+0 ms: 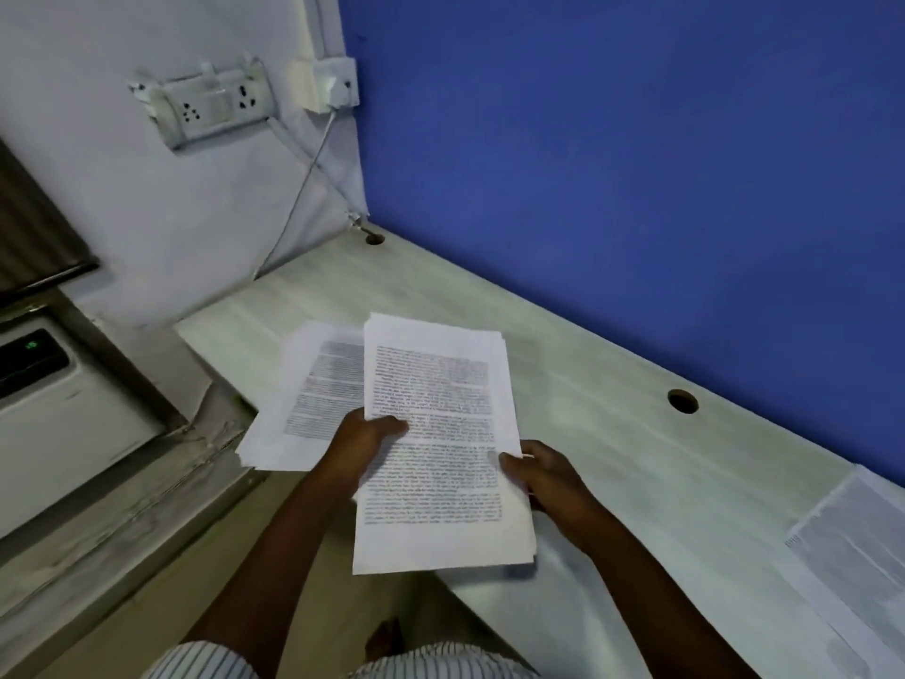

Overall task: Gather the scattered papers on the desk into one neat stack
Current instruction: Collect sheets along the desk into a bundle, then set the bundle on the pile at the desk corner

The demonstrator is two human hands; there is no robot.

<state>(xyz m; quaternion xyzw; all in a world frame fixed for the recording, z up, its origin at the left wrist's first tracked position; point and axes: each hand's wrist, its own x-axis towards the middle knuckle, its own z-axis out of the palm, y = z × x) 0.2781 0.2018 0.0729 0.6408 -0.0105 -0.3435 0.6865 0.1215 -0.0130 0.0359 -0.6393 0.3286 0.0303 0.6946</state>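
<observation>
A small bundle of printed white papers [440, 433] is held above the pale desk [612, 458]. My left hand [365, 443] grips its left edge, thumb lying on the top sheet. At the right edge my right hand [543, 477] pinches the bundle, thumb on top and fingers underneath. Beneath and to the left, a second group of printed papers [303, 399] lies on the desk's left end, overhanging the edge a little. More papers [852, 551] lie at the desk's far right, cut off by the frame.
A blue partition [636, 164] runs along the back of the desk. Two round cable holes [682, 401] sit near it. On the left are a white wall with a socket strip [210, 107], a hanging cable, and a white appliance [54, 409] below the desk.
</observation>
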